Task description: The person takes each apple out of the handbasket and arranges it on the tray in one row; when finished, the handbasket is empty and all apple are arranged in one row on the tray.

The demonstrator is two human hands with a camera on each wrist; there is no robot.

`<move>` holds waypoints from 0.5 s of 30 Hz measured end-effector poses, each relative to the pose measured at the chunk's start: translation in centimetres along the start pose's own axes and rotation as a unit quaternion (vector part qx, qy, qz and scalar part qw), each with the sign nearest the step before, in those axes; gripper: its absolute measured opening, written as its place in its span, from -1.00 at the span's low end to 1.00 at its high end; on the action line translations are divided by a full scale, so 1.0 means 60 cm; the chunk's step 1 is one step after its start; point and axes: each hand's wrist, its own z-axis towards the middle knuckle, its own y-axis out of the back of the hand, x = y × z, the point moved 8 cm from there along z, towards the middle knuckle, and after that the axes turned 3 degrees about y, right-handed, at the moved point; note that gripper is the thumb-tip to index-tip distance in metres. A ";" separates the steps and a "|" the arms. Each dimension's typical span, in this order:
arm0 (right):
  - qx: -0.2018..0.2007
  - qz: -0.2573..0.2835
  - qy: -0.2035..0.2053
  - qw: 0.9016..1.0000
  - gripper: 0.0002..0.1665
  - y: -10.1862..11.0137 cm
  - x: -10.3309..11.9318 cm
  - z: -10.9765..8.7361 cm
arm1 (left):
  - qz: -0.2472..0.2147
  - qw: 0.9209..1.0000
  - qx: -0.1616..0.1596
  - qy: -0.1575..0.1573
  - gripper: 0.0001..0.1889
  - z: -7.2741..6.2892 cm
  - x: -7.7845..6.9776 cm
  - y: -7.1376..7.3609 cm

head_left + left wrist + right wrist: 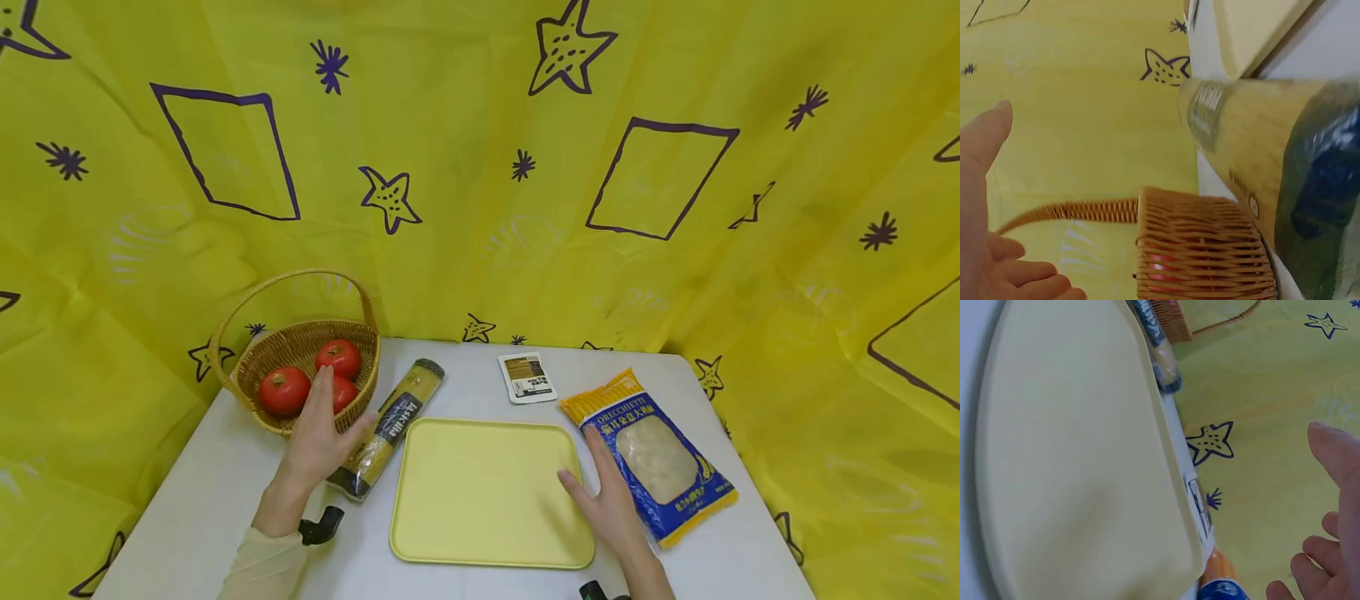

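Right hand (611,510) and left hand (318,446) sit nearest the camera, thumbs spread well away from the fingers, neither pinching anything. Orecchiette bag (660,462) is right by the first one, between 2 and 3 o'clock from the yellow tray (487,500). Long pasta pack (397,421) is at 10 o'clock, near the other hand, with the wicker basket (296,340) of tomatoes (285,391) farther out that way. Small white packet (527,379) lies between 12 and 1.

Honestly, a wide hold probably beats pinching a corner on that bag, since it looks floppy; the long pack likely handles best round its middle. Pose-wise, left fingers point to about 12, right to about 11. Can't tell if either touches anything.
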 end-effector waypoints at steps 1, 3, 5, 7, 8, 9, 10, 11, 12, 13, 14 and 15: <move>-0.009 0.013 -0.001 1.000 -0.05 0.001 -0.002 -0.006 | -0.002 1.000 -0.013 -0.001 0.07 0.003 0.003 0.004; -0.024 0.037 -0.001 0.999 -0.06 0.002 -0.005 -0.018 | -0.012 0.999 -0.040 0.002 0.07 0.010 0.008 0.014; -0.033 0.064 -0.005 0.997 -0.07 0.002 -0.010 -0.030 | -0.023 0.998 -0.058 0.018 0.07 0.018 0.019 0.020; -0.039 0.092 -0.017 0.995 -0.08 0.000 -0.019 -0.042 | -0.037 0.996 -0.063 0.047 0.08 0.027 0.033 0.023; -0.039 0.103 -0.027 0.994 -0.08 -0.001 -0.024 -0.048 | -0.046 0.995 -0.062 0.063 0.08 0.031 0.040 0.024; -0.039 0.117 -0.039 0.992 -0.09 -0.003 -0.030 -0.055 | -0.055 0.993 -0.060 0.080 0.09 0.035 0.048 0.025; -0.040 0.128 -0.050 0.990 -0.09 -0.004 -0.036 -0.062 | -0.070 0.991 -0.055 0.096 0.10 0.040 0.056 0.025; -0.042 0.142 -0.063 0.987 -0.09 -0.006 -0.042 -0.069 | -0.088 0.989 -0.049 0.111 0.11 0.044 0.063 0.025; -0.043 0.158 -0.074 0.984 -0.09 -0.008 -0.048 -0.076 | -0.108 0.985 -0.044 0.126 0.12 0.048 0.071 0.026; -0.045 0.175 -0.086 0.980 -0.09 -0.010 -0.052 -0.083 | -0.130 0.981 -0.038 0.139 0.13 0.052 0.078 0.025; -0.046 0.194 -0.098 0.975 -0.09 -0.013 -0.057 -0.091 | -0.156 0.976 -0.034 0.151 0.14 0.057 0.085 0.026; -0.051 0.214 -0.105 0.970 -0.09 -0.014 -0.060 -0.097 | -0.178 0.970 -0.030 0.162 0.15 0.063 0.091 0.025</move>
